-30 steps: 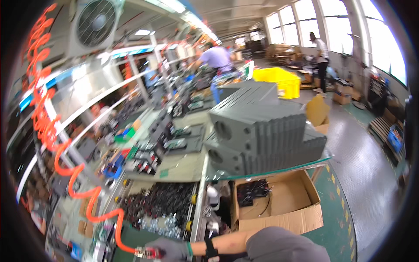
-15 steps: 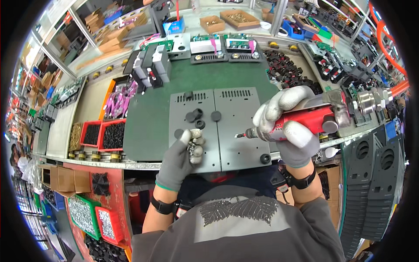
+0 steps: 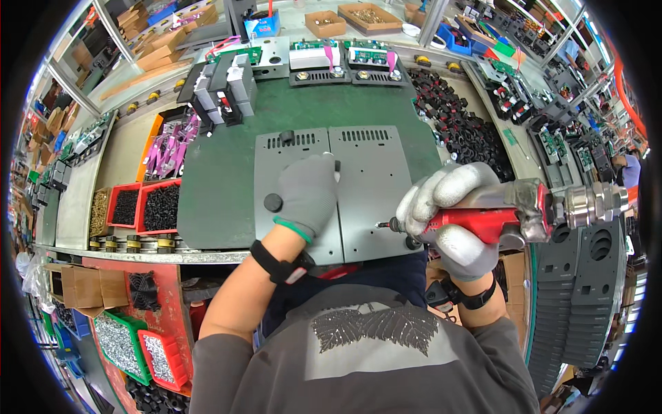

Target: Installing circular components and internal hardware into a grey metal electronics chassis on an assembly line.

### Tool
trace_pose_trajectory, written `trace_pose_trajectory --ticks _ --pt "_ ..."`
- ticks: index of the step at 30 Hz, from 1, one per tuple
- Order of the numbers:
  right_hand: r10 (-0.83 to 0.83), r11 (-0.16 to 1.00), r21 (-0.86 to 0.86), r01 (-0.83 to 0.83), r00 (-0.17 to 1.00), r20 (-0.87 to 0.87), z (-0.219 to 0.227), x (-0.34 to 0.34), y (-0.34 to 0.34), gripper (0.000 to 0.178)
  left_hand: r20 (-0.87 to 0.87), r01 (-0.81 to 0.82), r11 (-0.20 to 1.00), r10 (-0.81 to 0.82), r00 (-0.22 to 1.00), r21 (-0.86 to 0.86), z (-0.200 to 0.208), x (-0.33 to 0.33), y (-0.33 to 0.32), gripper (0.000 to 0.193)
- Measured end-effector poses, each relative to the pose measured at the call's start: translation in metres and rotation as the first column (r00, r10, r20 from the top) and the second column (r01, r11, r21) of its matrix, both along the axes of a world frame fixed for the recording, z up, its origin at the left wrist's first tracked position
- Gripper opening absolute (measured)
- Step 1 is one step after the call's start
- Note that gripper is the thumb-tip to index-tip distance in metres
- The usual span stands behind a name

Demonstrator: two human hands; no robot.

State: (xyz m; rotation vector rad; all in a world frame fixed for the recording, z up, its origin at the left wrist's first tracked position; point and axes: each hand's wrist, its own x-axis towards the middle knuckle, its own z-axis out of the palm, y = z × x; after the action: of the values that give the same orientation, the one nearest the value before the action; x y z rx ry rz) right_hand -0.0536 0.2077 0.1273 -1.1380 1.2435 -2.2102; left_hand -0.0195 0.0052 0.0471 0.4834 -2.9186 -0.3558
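Observation:
Two grey metal panels (image 3: 372, 183) with slots and small holes lie side by side on the green work mat. My left hand (image 3: 310, 190), in a grey glove, reaches over the left panel with its fingers bent down. Its fingertips are beside a black rubber foot (image 3: 337, 166); what they hold is hidden beneath the hand. More black feet (image 3: 273, 202) sit on the left panel. My right hand (image 3: 455, 217), in a white-and-grey glove, is closed round a red air screwdriver (image 3: 476, 224). The driver's bit points left, above the right panel's lower right part.
Red bins of black parts (image 3: 162, 207) and an orange bin of purple pieces (image 3: 169, 148) stand left. Heat-sink assemblies (image 3: 224, 90) and circuit-board units (image 3: 310, 62) line the mat's far side. A heap of black parts (image 3: 458, 124) lies right, with stacked dark panels (image 3: 572, 290) below.
My left hand has moved forward and right from the near edge, over the loose black feet. The right hand keeps the screwdriver, slightly lower in view. The whole view has shifted a little.

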Motion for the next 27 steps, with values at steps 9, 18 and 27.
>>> trace_pose_trajectory --ticks 9,18,27 --pt "0.15 0.986 0.092 -0.142 0.985 -0.087 -0.016 0.001 0.005 0.031 0.196 0.04 0.749 -0.225 0.954 0.662 -0.002 0.086 0.016 0.03" --pt "0.232 0.949 0.22 -0.225 0.973 -0.008 -0.02 0.015 -0.012 0.029 -0.055 0.138 0.885 -0.127 0.99 0.444 -0.02 0.106 0.037 0.033" --pt "0.225 0.903 0.358 -0.237 0.971 0.074 -0.045 0.019 -0.016 0.025 -0.193 0.21 0.892 -0.142 0.971 0.4 -0.031 0.103 0.042 0.033"
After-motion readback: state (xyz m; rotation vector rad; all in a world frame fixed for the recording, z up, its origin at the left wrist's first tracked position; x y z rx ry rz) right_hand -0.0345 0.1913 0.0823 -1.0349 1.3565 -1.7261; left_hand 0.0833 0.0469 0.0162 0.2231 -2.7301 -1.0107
